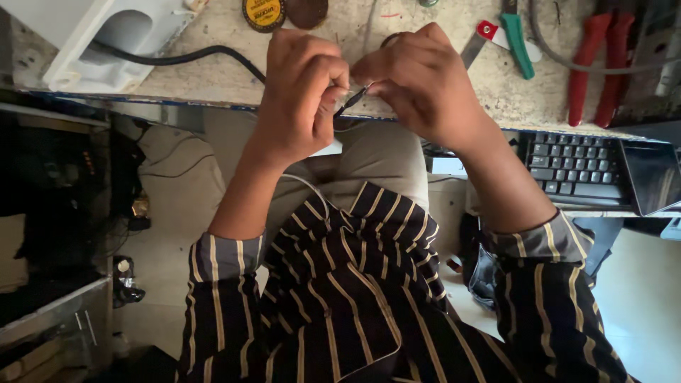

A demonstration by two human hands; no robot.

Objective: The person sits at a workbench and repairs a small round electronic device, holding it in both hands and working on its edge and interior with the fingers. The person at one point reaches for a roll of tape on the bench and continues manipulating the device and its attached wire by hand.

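- Cluttered workshop corner here: a worn, stained bench runs across the top of the view, with a dark keyboard on a lower shelf off to the right and a white plastic housing with a thick black cable at the far left.
- More stuff on the bench: red-handled pliers, a green-handled tool, and a round yellow tin next to a brown disc.
- Both hands are up at the bench edge, right over the lap, working on a thin dark wire end held between them.
- Left hand is curled nearly closed, thumb and forefinger pinching the wire end from the left side; wrist bent up, forearm rising from a rolled striped sleeve.
- Right hand is also curled tight, fingertips pinching the same piece from the other side, knuckles toward the camera. What exactly it grips is hidden by the fingers.
- A thin white lead trails down from the hands toward the lap.
- My guess on handling: the wire looks super light and floppy, probably easy to kink or snap at the tip, so a fingertip pinch close to the end seems the right hold, not a full fist.
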